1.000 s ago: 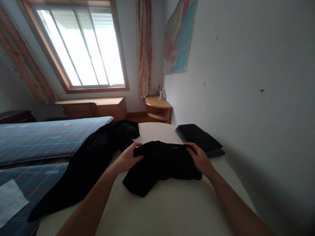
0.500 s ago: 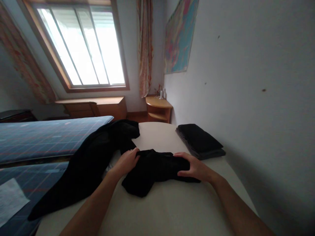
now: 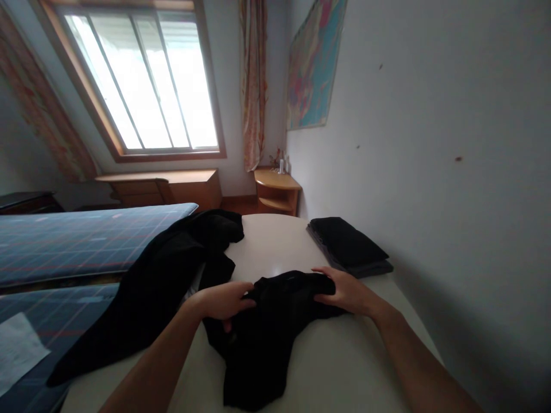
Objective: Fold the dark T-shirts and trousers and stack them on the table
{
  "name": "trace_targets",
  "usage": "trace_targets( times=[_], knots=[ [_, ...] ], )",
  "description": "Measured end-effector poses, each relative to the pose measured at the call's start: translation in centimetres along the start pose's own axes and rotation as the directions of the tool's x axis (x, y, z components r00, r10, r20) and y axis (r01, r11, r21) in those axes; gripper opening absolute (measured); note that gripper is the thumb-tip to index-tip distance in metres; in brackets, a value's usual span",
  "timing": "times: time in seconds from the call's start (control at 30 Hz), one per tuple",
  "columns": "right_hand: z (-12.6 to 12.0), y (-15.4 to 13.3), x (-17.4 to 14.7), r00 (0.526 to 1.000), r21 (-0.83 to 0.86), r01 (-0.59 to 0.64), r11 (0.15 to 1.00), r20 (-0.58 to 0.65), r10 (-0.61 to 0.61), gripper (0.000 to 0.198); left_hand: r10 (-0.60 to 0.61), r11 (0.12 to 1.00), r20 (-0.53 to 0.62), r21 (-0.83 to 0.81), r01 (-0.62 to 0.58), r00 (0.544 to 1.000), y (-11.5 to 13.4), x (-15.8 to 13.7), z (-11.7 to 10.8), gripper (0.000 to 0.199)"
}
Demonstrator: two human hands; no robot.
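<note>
A black garment (image 3: pixel 269 330) lies bunched on the pale table (image 3: pixel 357 367), one part spreading toward me. My left hand (image 3: pixel 226 301) is closed on its left edge, thumb and fingers partly hidden by the cloth. At the right end, my right hand (image 3: pixel 344 289) grips the upper edge between thumb and fingers. Its exact kind cannot be made out from the dark folds. Left of it, a second, larger dark garment (image 3: pixel 146 292) stretches from the table over onto the bed.
Folded dark clothes (image 3: pixel 348 244) lie stacked at the table's right edge, beside the white wall (image 3: pixel 422 189). To the left are blue plaid mattresses (image 3: pixel 86 241), with a white paper (image 3: pixel 19 350) on the nearer one. A wooden corner shelf (image 3: pixel 278 180) stands beyond the table.
The garment's near part has unfolded toward me and hangs lower on the table. My left hand has shifted slightly right and nearer, while my right hand has barely moved.
</note>
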State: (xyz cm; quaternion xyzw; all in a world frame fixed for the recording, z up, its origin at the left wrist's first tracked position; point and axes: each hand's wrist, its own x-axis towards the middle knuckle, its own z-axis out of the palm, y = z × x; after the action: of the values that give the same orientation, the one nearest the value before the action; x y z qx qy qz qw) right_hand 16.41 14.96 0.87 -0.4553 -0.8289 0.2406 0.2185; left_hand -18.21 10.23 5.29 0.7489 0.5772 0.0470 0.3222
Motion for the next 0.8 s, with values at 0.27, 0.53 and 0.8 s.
trace_targets(
  times=[0.27,0.53,0.8],
  knots=[
    [0.0,0.8,0.7,0.962,0.175,-0.037,0.984,-0.262,0.083,0.041,-0.144,0.902,-0.652,-0.395,-0.172,0.744,-0.6,2.4,-1.7,0.028],
    [0.8,1.0,1.5,0.877,0.170,-0.034,0.985,-0.467,0.111,0.040,-0.269,0.871,-0.521,-0.491,-0.027,0.810,-2.4,2.9,-0.8,0.075],
    [-0.3,-0.5,-0.5,0.972,-0.074,-0.222,0.972,-0.101,0.214,0.057,-0.103,0.976,-0.209,0.170,0.140,0.972,-0.7,0.5,0.7,0.088]
  ],
)
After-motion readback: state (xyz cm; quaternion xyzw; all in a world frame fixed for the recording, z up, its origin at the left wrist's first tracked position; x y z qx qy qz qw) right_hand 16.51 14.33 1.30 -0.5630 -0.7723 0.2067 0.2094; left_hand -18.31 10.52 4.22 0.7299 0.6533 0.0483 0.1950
